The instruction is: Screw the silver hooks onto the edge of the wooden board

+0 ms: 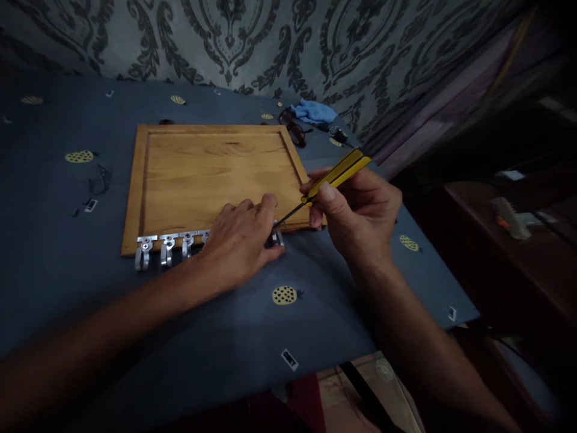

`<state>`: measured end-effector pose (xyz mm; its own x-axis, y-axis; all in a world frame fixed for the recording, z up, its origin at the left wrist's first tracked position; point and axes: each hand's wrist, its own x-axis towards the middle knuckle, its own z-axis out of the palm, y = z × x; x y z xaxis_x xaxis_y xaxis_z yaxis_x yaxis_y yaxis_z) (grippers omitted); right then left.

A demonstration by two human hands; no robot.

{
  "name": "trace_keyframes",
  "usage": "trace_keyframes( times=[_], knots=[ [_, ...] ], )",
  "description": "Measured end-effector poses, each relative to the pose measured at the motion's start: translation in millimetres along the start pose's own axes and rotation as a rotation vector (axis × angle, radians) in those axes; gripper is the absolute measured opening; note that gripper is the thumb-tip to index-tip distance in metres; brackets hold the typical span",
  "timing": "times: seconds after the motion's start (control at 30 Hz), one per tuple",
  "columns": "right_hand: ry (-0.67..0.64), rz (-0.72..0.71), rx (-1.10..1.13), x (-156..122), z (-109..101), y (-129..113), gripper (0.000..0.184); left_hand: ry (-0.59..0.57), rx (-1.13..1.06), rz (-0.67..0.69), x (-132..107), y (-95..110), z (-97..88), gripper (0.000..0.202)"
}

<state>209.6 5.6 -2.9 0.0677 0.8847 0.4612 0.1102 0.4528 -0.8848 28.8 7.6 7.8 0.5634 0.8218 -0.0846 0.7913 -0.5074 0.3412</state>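
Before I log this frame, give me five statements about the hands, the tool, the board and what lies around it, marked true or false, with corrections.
1. The right hand holds a yellow-handled screwdriver. True.
2. The left hand is away from the board, on the bare tablecloth. False: the left hand is at the near edge of the wooden board.
3. Silver metal hooks line the board's near edge. True.
4. The blue cloth lies on top of the board. False: the blue cloth lies on the table beyond the board's far right corner.
5. The tablecloth has yellow pineapple prints. True.
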Motion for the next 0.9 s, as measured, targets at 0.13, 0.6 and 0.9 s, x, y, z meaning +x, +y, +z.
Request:
trace_keyframes(
  times=[0.13,0.6,0.9],
  knots=[
    [-0.009,0.006,0.006,0,1,-1,0.023,0.012,0.0,0.007,0,-1,0.7,0.051],
    [-0.147,0.046,0.03,3,-7,-7,0.031,0.026,-0.032,0.023,1,-3,3.4,0.059],
    [-0.071,0.01,0.007,3,0,-11,0.019,0.026,-0.033,0.018,1,-1,2.6,0.053]
  ],
)
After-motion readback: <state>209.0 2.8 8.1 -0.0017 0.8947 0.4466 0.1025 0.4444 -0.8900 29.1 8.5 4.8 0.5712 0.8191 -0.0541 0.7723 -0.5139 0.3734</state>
